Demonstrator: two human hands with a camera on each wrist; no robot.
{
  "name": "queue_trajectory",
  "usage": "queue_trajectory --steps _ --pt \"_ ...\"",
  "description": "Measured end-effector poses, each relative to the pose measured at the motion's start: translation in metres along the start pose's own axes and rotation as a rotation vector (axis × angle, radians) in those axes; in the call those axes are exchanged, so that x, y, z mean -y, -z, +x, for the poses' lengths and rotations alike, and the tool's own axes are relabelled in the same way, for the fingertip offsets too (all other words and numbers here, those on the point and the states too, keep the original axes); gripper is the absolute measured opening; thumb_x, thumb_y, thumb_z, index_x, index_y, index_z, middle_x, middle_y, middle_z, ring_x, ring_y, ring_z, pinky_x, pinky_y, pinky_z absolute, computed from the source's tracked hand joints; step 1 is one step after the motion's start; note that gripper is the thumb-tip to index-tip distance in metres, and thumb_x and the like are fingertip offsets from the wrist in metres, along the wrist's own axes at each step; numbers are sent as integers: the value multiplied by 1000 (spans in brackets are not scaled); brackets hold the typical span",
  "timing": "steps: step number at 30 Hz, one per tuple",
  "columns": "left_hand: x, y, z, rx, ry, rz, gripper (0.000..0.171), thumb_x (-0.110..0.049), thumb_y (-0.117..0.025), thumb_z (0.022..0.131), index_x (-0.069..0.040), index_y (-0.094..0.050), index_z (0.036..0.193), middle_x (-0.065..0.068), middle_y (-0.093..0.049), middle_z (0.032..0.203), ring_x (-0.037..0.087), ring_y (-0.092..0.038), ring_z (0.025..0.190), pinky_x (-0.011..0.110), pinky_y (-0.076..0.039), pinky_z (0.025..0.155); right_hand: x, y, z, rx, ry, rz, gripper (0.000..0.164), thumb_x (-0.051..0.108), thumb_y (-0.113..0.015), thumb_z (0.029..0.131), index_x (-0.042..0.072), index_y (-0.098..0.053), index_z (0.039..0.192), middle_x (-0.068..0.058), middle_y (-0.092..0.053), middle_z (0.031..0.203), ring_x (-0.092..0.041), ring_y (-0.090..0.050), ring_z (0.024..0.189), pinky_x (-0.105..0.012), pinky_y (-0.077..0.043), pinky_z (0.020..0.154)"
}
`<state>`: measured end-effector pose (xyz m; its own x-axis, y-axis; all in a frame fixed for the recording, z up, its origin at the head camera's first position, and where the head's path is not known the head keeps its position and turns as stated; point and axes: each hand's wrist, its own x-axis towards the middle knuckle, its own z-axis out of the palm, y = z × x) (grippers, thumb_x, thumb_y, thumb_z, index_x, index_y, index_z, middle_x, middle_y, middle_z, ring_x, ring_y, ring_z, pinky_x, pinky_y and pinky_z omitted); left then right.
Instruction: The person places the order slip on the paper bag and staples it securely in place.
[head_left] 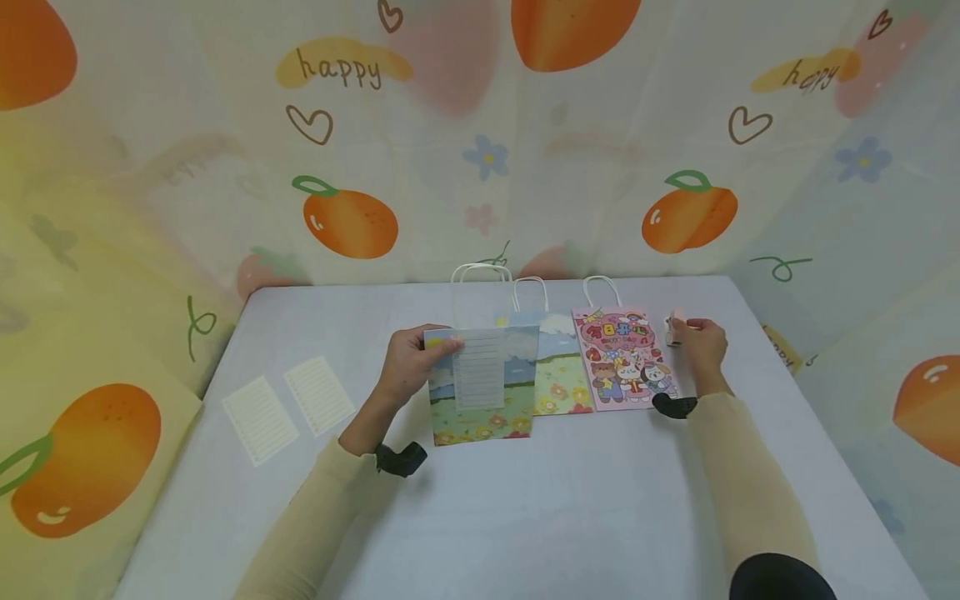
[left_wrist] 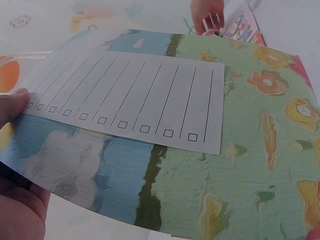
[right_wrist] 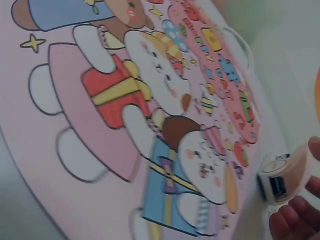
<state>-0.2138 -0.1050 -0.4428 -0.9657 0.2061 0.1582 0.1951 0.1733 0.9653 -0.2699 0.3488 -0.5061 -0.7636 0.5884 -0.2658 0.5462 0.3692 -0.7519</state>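
In my left hand (head_left: 415, 358) is a paper bag (head_left: 480, 423) printed with blue sky and a flowery meadow, gripped at its upper left corner. A white lined sheet (head_left: 480, 371) with checkboxes (left_wrist: 122, 124) lies flat against the bag's front, and my left thumb (left_wrist: 14, 105) presses on its end. At the far right, my right hand (head_left: 703, 346) pinches a small white and pale pink stapler (right_wrist: 277, 180) with a dark metal end between thumb and fingers. Just left of that hand lies a pink paper bag (head_left: 626, 358) with cartoon animals.
A second meadow-print bag (head_left: 562, 375) lies between the held bag and the pink one, partly covered. Two more lined sheets (head_left: 260, 419) lie on the left of the white table (head_left: 570, 517). A fruit-print cloth (head_left: 570, 192) hangs behind the table's back edge.
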Motion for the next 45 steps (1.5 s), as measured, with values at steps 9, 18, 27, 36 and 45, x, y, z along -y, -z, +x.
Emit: queue_trajectory --steps 9,18,27,36,45 --pt "-12 0 -4 16 -8 32 31 -28 -65 82 -2 -66 99 18 -69 92 14 -67 67 28 -53 59 -9 -7 -4 -29 -16 3 58 47 -47 88 5 -45 129 -15 -48 128 -26 -44 109 -36 -40 91" --pt "-21 0 -7 8 3 14 26 -20 -65 82 0 -66 98 21 -69 91 15 -67 67 27 -52 58 -4 13 -3 108 -136 449 61 42 -65 78 15 -44 129 2 -51 109 -7 -56 85 -16 -49 69" --pt "-1 2 -2 10 -20 32 36 -35 -66 80 -5 -67 99 15 -70 91 15 -67 67 30 -53 57 -14 28 -11 623 -80 1056 42 22 -61 83 20 -46 122 1 -56 113 -16 -60 100 -24 -50 84" --pt "-3 2 -2 4 12 22 35 -34 -67 80 -5 -67 99 17 -70 92 16 -68 68 29 -53 59 2 29 -23 824 -70 1216 33 24 -53 89 24 -54 122 -2 -61 109 -18 -59 92 -24 -51 80" --pt "-15 0 -4 0 16 41 28 -21 -65 82 1 -66 99 21 -69 92 20 -67 69 28 -52 59 24 22 -43 974 -44 1219 28 27 -45 93 22 -59 116 -2 -59 106 -18 -53 87 -24 -48 74"
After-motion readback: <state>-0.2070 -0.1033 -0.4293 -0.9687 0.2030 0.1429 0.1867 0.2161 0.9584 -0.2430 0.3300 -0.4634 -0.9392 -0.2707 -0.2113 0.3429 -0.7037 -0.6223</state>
